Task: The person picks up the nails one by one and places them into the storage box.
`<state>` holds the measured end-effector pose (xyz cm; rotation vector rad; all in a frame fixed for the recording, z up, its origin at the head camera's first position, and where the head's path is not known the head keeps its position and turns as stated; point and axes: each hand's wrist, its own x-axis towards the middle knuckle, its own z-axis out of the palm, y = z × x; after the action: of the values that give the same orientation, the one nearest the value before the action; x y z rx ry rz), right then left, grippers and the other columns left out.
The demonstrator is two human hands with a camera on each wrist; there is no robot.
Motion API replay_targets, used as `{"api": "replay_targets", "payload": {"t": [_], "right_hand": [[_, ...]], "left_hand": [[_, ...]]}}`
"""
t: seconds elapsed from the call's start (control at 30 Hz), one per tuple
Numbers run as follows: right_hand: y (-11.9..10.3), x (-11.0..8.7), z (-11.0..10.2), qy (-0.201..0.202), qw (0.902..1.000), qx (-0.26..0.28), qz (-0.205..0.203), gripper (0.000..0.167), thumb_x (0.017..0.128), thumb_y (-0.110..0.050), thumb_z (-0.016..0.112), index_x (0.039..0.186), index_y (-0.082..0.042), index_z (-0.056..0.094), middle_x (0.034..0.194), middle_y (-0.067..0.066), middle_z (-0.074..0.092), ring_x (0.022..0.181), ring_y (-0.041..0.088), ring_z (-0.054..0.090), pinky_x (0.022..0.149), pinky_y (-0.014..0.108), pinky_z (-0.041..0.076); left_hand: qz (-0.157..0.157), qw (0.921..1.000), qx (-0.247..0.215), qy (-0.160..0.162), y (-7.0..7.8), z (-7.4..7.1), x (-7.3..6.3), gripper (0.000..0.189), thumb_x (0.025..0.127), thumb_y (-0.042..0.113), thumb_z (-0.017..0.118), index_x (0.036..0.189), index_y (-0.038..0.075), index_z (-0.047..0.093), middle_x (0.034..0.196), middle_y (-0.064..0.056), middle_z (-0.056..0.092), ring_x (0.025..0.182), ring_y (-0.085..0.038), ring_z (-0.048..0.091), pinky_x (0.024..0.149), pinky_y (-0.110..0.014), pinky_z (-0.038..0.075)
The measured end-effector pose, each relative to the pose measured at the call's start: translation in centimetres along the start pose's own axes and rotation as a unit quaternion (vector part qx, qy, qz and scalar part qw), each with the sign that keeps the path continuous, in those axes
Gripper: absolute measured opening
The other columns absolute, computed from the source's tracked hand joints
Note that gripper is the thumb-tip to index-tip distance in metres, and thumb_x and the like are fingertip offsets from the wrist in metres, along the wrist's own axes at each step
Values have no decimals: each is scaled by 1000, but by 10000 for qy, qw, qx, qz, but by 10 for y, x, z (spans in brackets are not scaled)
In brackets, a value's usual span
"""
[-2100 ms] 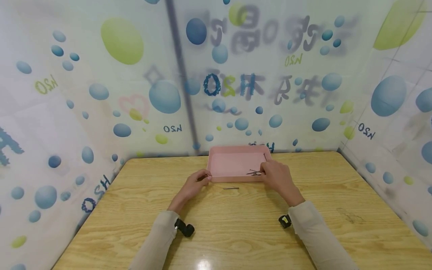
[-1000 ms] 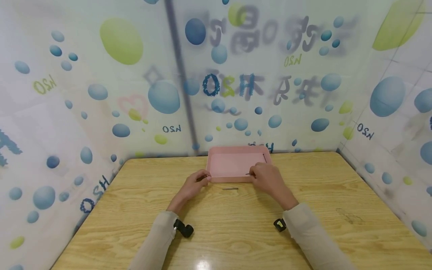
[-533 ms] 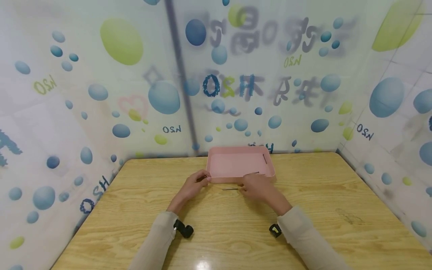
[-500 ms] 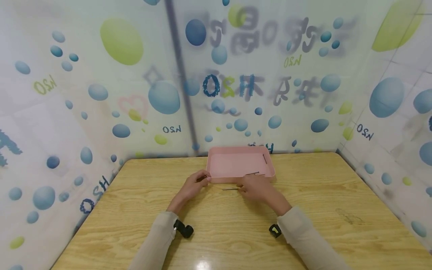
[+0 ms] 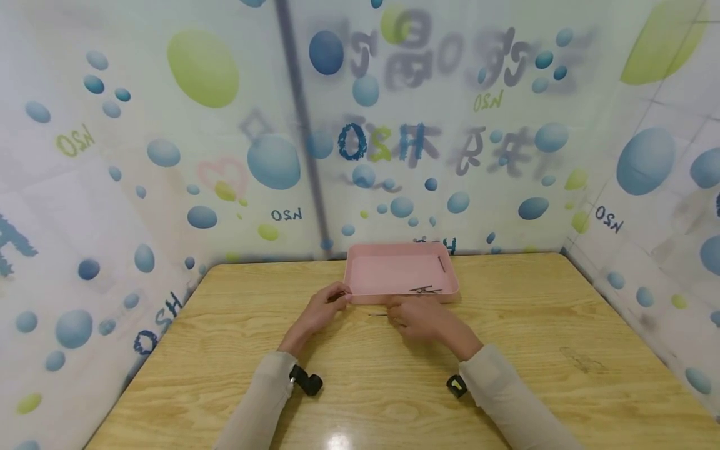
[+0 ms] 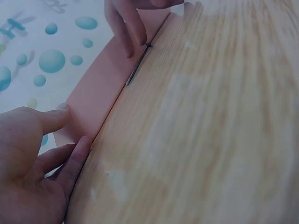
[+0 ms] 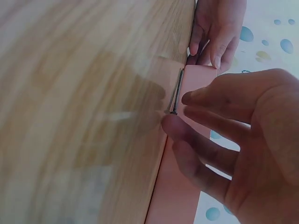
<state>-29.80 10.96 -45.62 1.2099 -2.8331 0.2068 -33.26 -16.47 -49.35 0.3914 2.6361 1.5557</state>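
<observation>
A pink tray [image 5: 394, 300] stands on the wooden table. My left hand [image 5: 326, 306] holds its front left corner, the thumb [image 6: 56, 116] at the rim and fingers low on the wall. On the table, along the tray's front wall, lies a single dark nail [image 6: 139, 65]. My right hand [image 5: 424, 319] hovers around that nail [image 7: 177, 91], with thumb and fingers spread apart; a fingertip [image 7: 174, 126] is close to the nail's head, and I cannot tell whether it touches. Several nails [image 5: 426, 289] lie in a loose heap inside the tray's front right part.
Another nail [image 5: 441, 264] lies by itself near the tray's right wall. Behind the table [image 5: 382, 387] hangs a pale curtain [image 5: 405, 94] with blue and green spots, and similar sheets close off both sides.
My right hand has come out of the tray's front right part, moving left and toward me to the nail on the table. The heaped nails are uncovered. My left hand stays put.
</observation>
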Motion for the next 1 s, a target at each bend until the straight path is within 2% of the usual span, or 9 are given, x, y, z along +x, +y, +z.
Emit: {"api": "replay_targets", "payload": {"t": [0.13,0.23,0.33,0.4,0.47,0.6,0.7,0.83,1.0], "right_hand": [[1,1,1,-17,9998,173,-90,25,97,-6,61,77,-20,62,88,-9,62,72,7,45,60,24,35],[1,0,0,29,9996,292,-35,32,94,-2,62,68,-20,53,74,-9,46,65,6,33,58,23,25],[1,-1,-2,153,9993,328,2,36,92,1,63,64,-19,50,68,-10,35,61,6,27,57,24,22],[1,-1,-3,229,9992,329,47,36,90,3,64,62,-17,53,65,-9,31,61,7,27,57,23,21],[2,-2,-3,289,9988,373,122,33,89,3,66,63,-16,61,63,-10,35,60,7,29,56,23,23],[2,-3,-2,329,9981,368,369,26,89,0,69,71,-18,76,66,-11,57,63,6,41,59,22,33],[2,-3,-2,331,9974,307,561,25,89,-3,72,72,-20,76,70,-11,64,65,6,47,61,22,40],[2,-4,-3,244,9963,290,778,27,90,-1,71,70,-20,71,68,-11,59,64,6,48,61,23,41],[1,-4,-3,-4,9942,291,1036,24,89,2,71,78,-20,73,74,-10,62,68,8,50,66,25,46]], "left_hand": [[-3,10000,4,36,0,0,0,15,107,24,59,115,15,68,109,-6,68,95,-18,62,85,-29,49],[32,10000,-30,12,-1,0,0,15,106,23,59,115,14,68,109,-7,68,96,-18,62,85,-30,50],[57,10000,-41,1,-3,0,1,15,107,22,59,115,14,68,109,-6,67,96,-17,62,86,-29,50],[77,10000,-12,0,-4,0,2,14,107,21,59,114,14,68,108,-5,67,94,-15,61,85,-28,50],[83,10000,-14,-6,-3,0,2,14,107,21,59,114,14,68,108,-5,67,94,-15,61,85,-27,50],[71,10000,-44,-34,-1,-1,1,14,107,21,58,114,14,67,109,-4,67,95,-15,62,86,-28,51],[41,10000,-73,-46,0,-1,0,13,107,23,58,114,16,68,109,-3,67,95,-16,61,86,-29,51],[10,9999,-109,-44,1,-1,0,13,107,23,58,113,17,68,107,-3,67,94,-16,61,86,-30,50],[49,9999,-86,-42,-1,-1,0,13,107,23,58,112,16,68,104,-5,67,92,-16,61,85,-30,50]]}}
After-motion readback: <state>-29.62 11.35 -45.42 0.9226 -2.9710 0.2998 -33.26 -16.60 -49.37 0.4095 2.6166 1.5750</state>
